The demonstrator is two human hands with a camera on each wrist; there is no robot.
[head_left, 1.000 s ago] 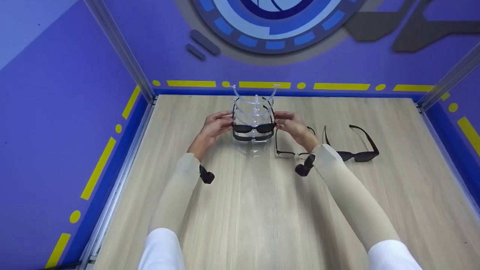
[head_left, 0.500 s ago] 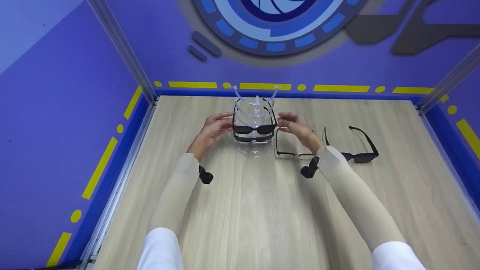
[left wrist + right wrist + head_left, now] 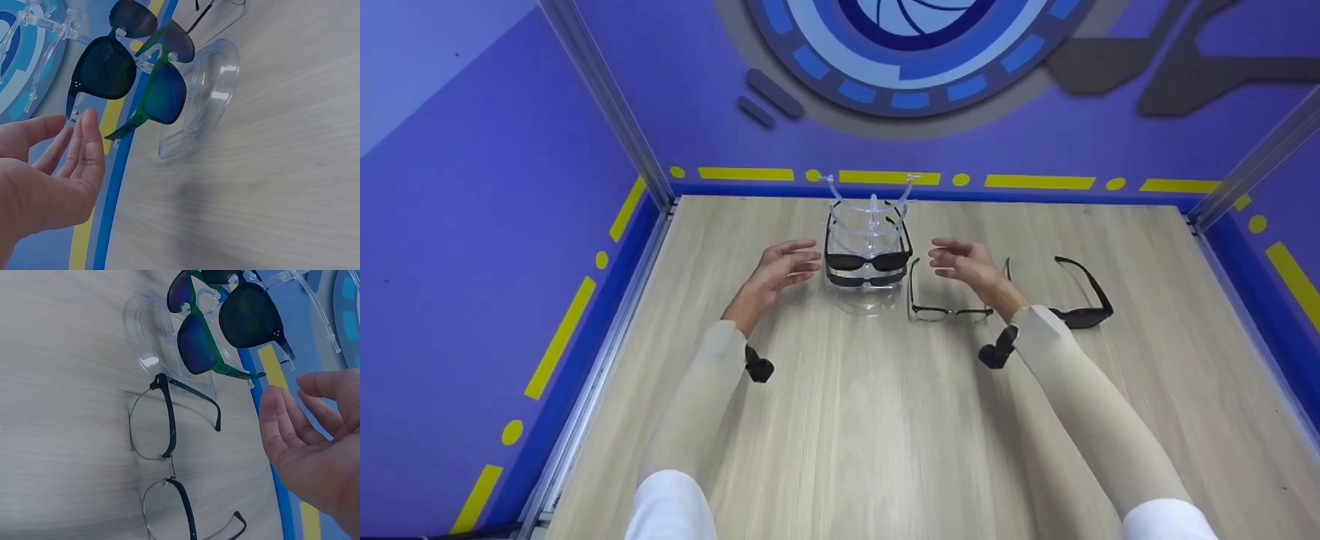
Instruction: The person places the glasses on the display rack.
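Note:
A clear plastic glasses stand [image 3: 873,226] carries two pairs on its lower arms. Black sunglasses [image 3: 868,262] hang above green-framed sunglasses [image 3: 165,93] with bluish lenses. To the left of the stand my left hand [image 3: 781,271] is held with loosely bent fingers, a small gap from the black pair's temple, and holds nothing. On the other side my right hand [image 3: 969,266] is also free, its relaxed fingers apart from the sunglasses and above the half-rim eyeglasses [image 3: 171,416], which lie on the table with temples unfolded.
Another pair of black sunglasses [image 3: 1086,316] lies on the wooden table [image 3: 870,420] at the right, partly behind the right forearm. A blue printed panel [image 3: 1020,150] closes off the back, and a side panel [image 3: 495,247] stands at the left.
Both hands have come away from the black sunglasses on the stand, the left moving left and the right moving right. The black sunglasses stay hung on the stand.

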